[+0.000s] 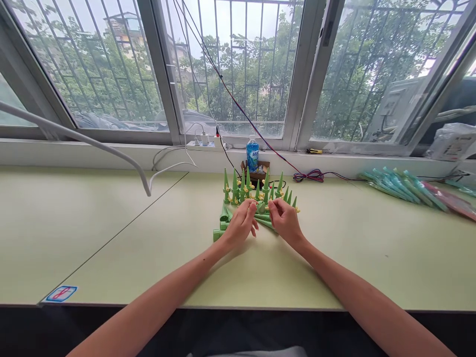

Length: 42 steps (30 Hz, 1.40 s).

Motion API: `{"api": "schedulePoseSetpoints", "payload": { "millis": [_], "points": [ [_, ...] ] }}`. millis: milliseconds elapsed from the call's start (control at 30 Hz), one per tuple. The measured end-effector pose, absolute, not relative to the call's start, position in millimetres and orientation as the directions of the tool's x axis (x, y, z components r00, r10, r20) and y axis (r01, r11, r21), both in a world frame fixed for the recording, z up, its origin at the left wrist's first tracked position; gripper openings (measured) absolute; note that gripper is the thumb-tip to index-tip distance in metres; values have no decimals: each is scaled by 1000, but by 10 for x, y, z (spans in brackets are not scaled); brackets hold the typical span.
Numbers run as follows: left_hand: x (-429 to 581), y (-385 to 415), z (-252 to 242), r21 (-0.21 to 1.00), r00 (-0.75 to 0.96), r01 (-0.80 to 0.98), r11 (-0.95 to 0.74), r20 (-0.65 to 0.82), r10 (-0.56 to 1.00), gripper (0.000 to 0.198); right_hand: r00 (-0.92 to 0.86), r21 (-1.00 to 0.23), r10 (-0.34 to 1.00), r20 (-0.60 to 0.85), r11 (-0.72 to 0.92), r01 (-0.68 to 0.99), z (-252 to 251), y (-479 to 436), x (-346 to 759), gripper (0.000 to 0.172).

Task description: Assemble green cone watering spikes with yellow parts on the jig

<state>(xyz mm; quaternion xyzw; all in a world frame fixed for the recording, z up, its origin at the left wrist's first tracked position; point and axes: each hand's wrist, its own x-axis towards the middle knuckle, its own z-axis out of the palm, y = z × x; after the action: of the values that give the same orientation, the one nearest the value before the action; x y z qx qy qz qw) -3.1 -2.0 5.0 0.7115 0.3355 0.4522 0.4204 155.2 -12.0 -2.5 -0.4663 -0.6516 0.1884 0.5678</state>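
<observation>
Over a group of green plastic spikes (235,188), my left hand (241,224) is closed in a pinch. A green plastic piece (262,206) shows between my two hands, seemingly one of these spikes, at the fingertips of my left hand. My right hand (285,219) is also pinched shut, close to a bit of yellow; what lies in its fingers is too small to make out. Behind the hands, several spikes stand upright with small yellow valves on their sides. Green tubes (219,235) lie beside and under my hands, partly hidden.
Behind the spikes a blue liquid bottle (252,154) stands by a small cardboard box (265,171). Coiled cable (310,175) and bagged green items (405,188) lie to the right. A white bent tube (126,158) overhangs the table (156,263) at left.
</observation>
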Motion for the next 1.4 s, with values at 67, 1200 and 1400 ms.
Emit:
{"api": "schedulePoseSetpoints", "payload": {
  "millis": [67,1200,1400],
  "points": [
    [-28,-21,74,936,366,50,-349,308,878,45,71,-774,818,570,506,380,-28,-124,1551,31],
    [-43,-41,36,813,337,191,-550,472,815,42,18,-766,836,548,493,413,-24,-125,1524,34],
    [-57,17,55,915,285,29,-401,377,881,44,24,-791,833,552,515,330,-27,-141,1520,33]
  ]
}}
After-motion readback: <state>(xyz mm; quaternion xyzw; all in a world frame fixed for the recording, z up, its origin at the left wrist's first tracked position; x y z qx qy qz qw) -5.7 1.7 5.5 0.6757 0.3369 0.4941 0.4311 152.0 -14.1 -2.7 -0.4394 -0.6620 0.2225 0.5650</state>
